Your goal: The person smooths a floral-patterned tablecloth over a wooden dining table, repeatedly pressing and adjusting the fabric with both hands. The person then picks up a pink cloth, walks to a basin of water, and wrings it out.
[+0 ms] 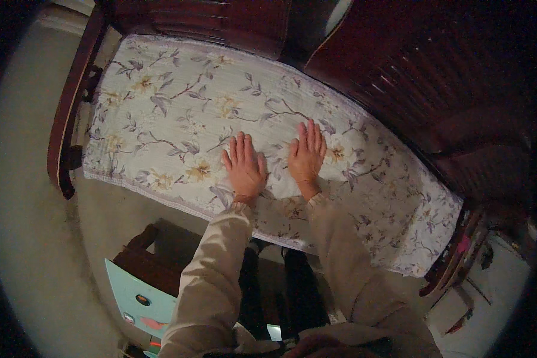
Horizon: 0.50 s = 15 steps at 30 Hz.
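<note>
Both palms lie flat on a quilted floral seat cover (pixel 161 116), white with yellow flowers and grey-purple leaves. My left hand (pixel 245 166) rests near its middle, fingers spread and pointing to the back of the seat. To the right and slightly farther back is my right hand (pixel 307 156), also palm down beside a yellow flower. Neither hand holds anything. The cover lies over the seat of a dark red wooden bench (pixel 65 121), and its checked front edge hangs along the bench's front. My sleeves' shadow darkens the cover's right part.
A slatted wooden backrest (pixel 197 20) rises behind the seat. At the right end is a wooden armrest (pixel 456 259) with a pink object (pixel 463 244) by it. Left of my legs stands a table with a pale green top (pixel 129 286), bearing small items.
</note>
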Tool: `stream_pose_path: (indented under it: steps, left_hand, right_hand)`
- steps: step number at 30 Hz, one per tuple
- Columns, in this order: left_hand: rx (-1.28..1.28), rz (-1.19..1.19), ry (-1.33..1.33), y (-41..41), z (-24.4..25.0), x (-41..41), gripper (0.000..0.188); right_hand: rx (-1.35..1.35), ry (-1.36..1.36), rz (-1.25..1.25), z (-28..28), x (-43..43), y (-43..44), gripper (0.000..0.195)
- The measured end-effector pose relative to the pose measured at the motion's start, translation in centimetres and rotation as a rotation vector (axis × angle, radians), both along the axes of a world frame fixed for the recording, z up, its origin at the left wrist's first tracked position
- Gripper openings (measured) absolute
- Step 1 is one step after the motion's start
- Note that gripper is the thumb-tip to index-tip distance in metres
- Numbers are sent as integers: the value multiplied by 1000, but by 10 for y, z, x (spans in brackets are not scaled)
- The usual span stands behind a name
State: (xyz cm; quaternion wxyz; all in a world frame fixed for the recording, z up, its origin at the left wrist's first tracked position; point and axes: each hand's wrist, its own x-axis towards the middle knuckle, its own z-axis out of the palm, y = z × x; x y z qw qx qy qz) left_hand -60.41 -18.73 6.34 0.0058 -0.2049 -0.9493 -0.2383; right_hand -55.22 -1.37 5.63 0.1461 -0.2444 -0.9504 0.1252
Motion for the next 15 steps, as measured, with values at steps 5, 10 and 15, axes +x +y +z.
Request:
stream_pose_path:
  steps: [5, 10, 15]
  left_hand:
    - [68, -199, -80, 39, 16, -8, 65]
    - [48, -427, 50, 83, 7, -69, 67]
    - [-143, -329, 24, 22, 0, -136, 69]
  right_hand:
    - [-54, -8, 43, 1, -1, -3, 53]
    - [-22, 4, 20, -12, 1, -5, 50]
    - [-10, 52, 36, -10, 2, 0, 51]
